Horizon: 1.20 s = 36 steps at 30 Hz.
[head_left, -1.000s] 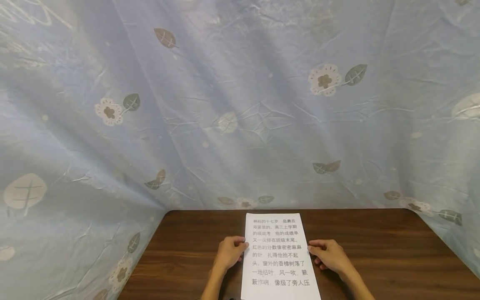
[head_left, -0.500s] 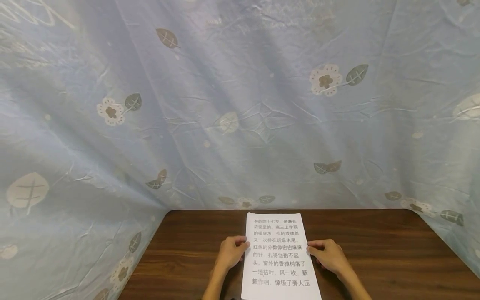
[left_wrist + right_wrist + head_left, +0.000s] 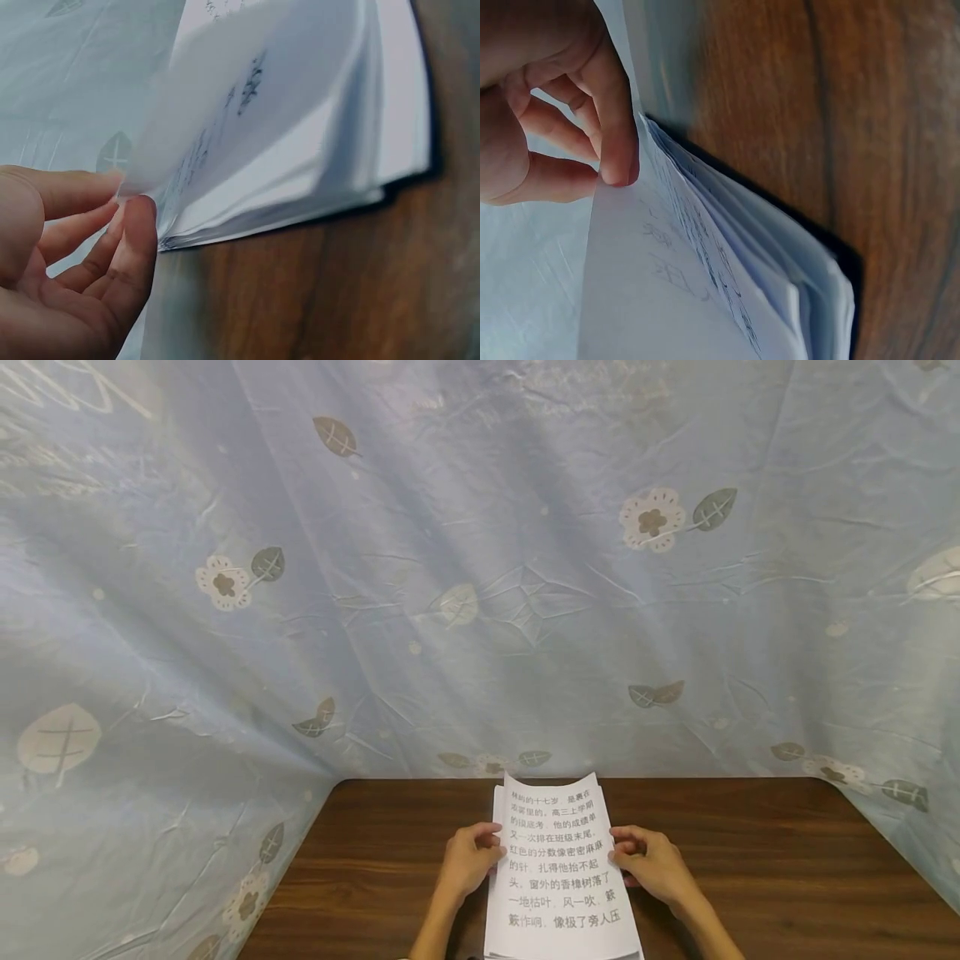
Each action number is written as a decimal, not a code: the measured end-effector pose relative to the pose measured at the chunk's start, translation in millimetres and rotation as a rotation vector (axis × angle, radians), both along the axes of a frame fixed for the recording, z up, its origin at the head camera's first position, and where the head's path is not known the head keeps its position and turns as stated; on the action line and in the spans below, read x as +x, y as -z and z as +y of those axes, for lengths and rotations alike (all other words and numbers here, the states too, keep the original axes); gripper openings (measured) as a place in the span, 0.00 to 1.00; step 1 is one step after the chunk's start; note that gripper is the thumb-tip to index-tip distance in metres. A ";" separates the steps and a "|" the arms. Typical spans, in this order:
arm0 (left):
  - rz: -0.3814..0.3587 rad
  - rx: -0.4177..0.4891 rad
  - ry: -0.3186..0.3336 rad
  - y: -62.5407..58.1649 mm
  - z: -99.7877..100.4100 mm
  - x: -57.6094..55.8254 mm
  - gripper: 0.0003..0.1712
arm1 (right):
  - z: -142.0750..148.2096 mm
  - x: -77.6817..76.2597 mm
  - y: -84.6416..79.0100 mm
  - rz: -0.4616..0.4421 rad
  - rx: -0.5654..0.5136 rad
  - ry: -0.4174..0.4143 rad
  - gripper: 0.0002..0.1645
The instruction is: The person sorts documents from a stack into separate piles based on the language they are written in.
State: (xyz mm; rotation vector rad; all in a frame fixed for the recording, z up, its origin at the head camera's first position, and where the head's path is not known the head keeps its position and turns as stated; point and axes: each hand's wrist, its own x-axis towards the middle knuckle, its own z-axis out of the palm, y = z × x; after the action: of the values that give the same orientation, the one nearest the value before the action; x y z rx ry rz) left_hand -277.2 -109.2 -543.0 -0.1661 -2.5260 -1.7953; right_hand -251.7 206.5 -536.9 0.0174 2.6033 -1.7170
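A printed sheet of paper (image 3: 558,868), covered with lines of Chinese characters, is raised above a stack of paper (image 3: 405,97) on the table. Its far corners curl upward in the head view. On its left edge, my left hand (image 3: 470,860) pinches the sheet between thumb and fingers. My right hand (image 3: 654,864) pinches the opposite edge the same way. From the right wrist, the lifted sheet (image 3: 660,285) bends up from several loose layers with uneven edges. More print shows on the page beneath it.
The dark brown wooden table (image 3: 765,852) extends to both sides of the paper. A pale blue cloth (image 3: 480,568) with leaf and flower prints hangs behind the table and along its sides.
Both hands have risen slightly, lifting the top sheet off the stack. Its far edge, flat before, now curves up, and the sheets below show at the sides.
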 end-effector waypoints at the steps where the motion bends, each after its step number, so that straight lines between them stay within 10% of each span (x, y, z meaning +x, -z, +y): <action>1: -0.002 0.005 -0.004 0.6 0.7 0.3 0.22 | -0.1 0.2 0.0 -0.002 -0.004 0.000 0.28; 26: 0.034 0.033 -0.035 -0.5 11.7 0.5 0.22 | 9.5 3.1 -7.9 -0.002 -0.021 0.011 0.28; 36: 0.049 0.021 -0.029 -5.0 -15.9 0.9 0.22 | -6.3 2.0 -5.8 -0.016 -0.086 -0.009 0.29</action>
State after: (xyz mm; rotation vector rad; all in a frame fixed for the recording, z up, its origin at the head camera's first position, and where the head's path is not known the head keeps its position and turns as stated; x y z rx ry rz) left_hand -276.3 -125.1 -538.0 -0.1702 -2.4625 -1.7836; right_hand -249.7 200.2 -531.1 0.0174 2.5118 -1.8164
